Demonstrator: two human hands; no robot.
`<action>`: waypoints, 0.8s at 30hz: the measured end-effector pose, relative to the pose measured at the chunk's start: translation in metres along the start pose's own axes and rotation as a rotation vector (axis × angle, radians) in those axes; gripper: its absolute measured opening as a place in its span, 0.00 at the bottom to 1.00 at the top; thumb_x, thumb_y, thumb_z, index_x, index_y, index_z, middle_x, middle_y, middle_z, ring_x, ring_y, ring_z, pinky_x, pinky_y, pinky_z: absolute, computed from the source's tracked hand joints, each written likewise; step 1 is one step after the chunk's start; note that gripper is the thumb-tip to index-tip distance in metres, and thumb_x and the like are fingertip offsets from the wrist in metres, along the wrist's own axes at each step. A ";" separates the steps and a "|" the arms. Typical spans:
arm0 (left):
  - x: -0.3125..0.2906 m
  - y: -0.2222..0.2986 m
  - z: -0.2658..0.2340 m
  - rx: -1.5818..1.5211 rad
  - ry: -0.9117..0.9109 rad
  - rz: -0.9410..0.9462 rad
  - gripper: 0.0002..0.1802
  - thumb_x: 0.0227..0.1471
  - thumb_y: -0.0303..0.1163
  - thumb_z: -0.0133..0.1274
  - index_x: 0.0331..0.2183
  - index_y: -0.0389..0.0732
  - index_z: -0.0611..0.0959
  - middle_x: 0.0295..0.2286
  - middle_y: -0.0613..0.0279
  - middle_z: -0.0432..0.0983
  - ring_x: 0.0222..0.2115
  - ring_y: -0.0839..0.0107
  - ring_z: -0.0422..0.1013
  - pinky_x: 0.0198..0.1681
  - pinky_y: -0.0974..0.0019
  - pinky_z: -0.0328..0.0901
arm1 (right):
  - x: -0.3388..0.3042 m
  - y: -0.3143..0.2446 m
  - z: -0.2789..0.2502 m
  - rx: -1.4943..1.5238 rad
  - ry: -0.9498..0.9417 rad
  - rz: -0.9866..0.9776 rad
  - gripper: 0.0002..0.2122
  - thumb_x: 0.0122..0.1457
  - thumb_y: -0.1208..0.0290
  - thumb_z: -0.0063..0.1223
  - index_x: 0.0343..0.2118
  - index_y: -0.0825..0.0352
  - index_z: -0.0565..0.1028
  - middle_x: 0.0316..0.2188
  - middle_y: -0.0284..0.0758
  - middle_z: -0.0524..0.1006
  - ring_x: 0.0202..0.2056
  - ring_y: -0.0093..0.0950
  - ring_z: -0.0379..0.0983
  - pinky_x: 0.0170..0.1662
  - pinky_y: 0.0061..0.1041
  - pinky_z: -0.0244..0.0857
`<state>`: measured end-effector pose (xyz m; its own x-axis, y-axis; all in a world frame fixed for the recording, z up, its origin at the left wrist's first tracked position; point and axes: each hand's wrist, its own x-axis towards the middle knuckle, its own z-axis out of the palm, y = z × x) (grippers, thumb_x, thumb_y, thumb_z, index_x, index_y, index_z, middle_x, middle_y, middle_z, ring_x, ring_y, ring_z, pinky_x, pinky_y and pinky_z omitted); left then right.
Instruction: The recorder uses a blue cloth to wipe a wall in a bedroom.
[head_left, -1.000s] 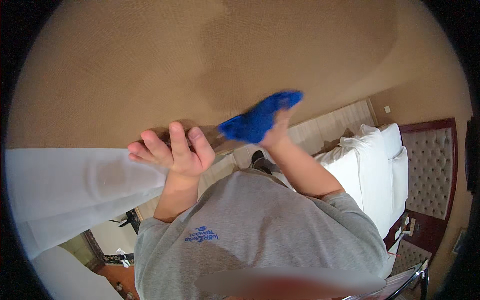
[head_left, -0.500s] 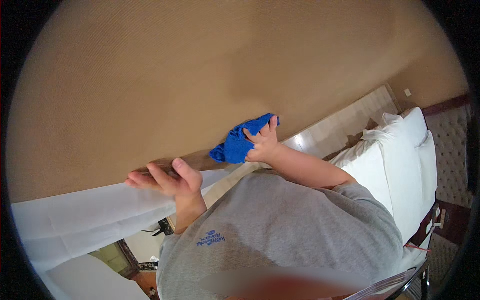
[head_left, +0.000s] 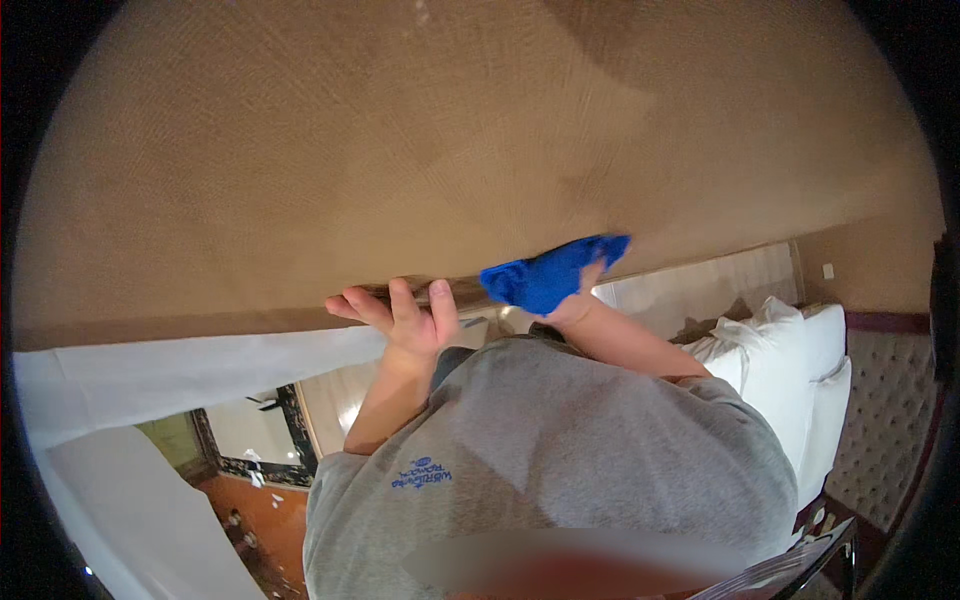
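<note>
Cloth [head_left: 545, 281], right fingers [head_left: 592, 274] holding, left fingers [head_left: 403, 301] spread

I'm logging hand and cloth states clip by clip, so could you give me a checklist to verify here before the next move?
1. Blue cloth secured: ok, in the grip of the right hand.
2. Cloth pressed against the brown wall: cannot tell, the side facing the wall is hidden.
3. Left hand free: ok, fingers extended and nothing seen held.
4. Left fingertips touching the wall: cannot tell, they are at it or just off it.
5. Left hand apart from the cloth: ok, a gap shows between them.
6. Cloth apart from the white bedding: ok, the bedding lies well to the right.
</note>
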<state>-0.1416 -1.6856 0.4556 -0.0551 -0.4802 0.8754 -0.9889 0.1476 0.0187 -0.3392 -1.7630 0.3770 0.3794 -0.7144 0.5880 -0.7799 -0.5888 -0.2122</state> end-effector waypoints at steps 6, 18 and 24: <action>0.010 0.005 0.006 0.019 0.080 -0.014 0.39 0.55 0.42 0.45 0.64 0.46 0.50 0.64 0.44 0.27 0.65 0.46 0.22 0.61 0.37 0.19 | -0.027 0.033 0.008 0.091 0.331 -0.352 0.35 0.48 0.40 0.49 0.56 0.59 0.67 0.59 0.39 0.62 0.63 0.49 0.48 0.62 0.60 0.20; 0.005 0.014 0.008 -0.007 0.117 -0.066 0.37 0.57 0.39 0.42 0.64 0.46 0.50 0.65 0.46 0.27 0.65 0.51 0.22 0.62 0.39 0.19 | -0.021 0.066 -0.031 0.621 0.214 0.168 0.26 0.46 0.47 0.59 0.44 0.60 0.75 0.44 0.38 0.75 0.43 0.42 0.70 0.48 0.45 0.60; 0.006 0.019 0.004 -0.024 0.086 -0.086 0.37 0.57 0.36 0.43 0.64 0.44 0.51 0.64 0.47 0.25 0.65 0.49 0.20 0.62 0.41 0.19 | -0.050 0.030 0.013 0.130 0.143 -0.250 0.27 0.40 0.47 0.61 0.42 0.58 0.76 0.45 0.35 0.76 0.32 0.38 0.71 0.39 0.41 0.63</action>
<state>-0.1617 -1.6890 0.4596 0.0430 -0.4161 0.9083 -0.9858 0.1300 0.1062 -0.3747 -1.7497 0.3312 0.4703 -0.4868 0.7361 -0.5977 -0.7894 -0.1401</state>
